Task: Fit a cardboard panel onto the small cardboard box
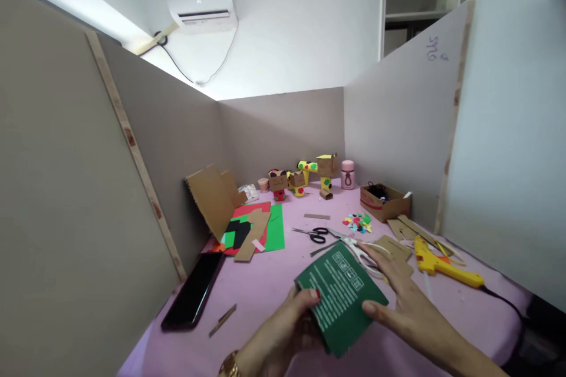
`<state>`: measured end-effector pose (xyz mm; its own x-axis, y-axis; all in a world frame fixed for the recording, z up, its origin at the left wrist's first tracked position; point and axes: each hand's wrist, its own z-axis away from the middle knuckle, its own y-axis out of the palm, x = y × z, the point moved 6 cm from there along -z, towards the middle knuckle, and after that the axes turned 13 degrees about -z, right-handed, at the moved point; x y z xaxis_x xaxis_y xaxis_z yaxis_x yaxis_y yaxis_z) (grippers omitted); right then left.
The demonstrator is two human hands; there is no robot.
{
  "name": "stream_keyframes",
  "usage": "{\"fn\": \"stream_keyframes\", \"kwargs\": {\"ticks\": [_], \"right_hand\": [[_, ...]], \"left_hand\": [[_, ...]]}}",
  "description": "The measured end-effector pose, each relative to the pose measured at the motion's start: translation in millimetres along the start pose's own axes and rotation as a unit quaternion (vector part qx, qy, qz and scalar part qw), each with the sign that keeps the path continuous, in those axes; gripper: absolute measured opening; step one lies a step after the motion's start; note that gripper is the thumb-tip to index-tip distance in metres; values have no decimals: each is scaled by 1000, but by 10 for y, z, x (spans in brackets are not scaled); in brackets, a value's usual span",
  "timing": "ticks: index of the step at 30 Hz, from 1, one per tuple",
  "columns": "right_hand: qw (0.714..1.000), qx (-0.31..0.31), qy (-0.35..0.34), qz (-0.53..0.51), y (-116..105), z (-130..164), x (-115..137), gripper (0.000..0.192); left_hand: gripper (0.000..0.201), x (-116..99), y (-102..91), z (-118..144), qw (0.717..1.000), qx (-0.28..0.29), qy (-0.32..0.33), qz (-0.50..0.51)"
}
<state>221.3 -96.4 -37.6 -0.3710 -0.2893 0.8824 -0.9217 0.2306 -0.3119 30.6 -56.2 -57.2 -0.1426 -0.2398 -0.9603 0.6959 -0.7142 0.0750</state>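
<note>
A green printed cardboard box piece (342,297) with white text and small symbols is tilted up in front of me. My left hand (292,324) grips its left side, thumb on the printed face and the other fingers underneath. Beside its right edge, my right hand (400,294) has its fingers stretched apart; the thumb tip is at the edge, and I cannot tell whether it presses. White-handled scissors (365,256) lie behind the cardboard, partly hidden by it and by my right fingers. Black-handled scissors (316,235) rest a little farther left.
A yellow glue gun (446,265) with its cord lies right, near cardboard scraps (393,250) and an open box (384,203). Left are a phone (194,291) and coloured sheets (276,227). Cardboard animal figures (298,182) and a pink bottle (348,175) stand behind paper bits (358,222).
</note>
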Motion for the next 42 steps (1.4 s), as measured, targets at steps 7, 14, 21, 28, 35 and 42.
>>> {"fn": "stream_keyframes", "kwargs": {"ticks": [7,14,21,28,35,42], "right_hand": [[965,233,-17,120,367,-61,167,100],[938,295,-22,179,593,-69,68,96],[935,277,-26,221,662,19,55,99],[934,274,-40,225,687,7,32,97],[921,297,-21,250,678,-4,-19,101],[914,296,-17,278,648,-215,-159,97]], "left_hand": [[67,520,-108,-145,967,80,-242,-9],[81,530,-224,-159,939,101,-286,-162],[95,225,-575,-12,900,-70,-125,-411],[125,276,-250,255,844,-94,82,-521],[135,523,-162,68,833,-144,102,-524],[137,557,-316,-191,854,-146,134,-482]]}}
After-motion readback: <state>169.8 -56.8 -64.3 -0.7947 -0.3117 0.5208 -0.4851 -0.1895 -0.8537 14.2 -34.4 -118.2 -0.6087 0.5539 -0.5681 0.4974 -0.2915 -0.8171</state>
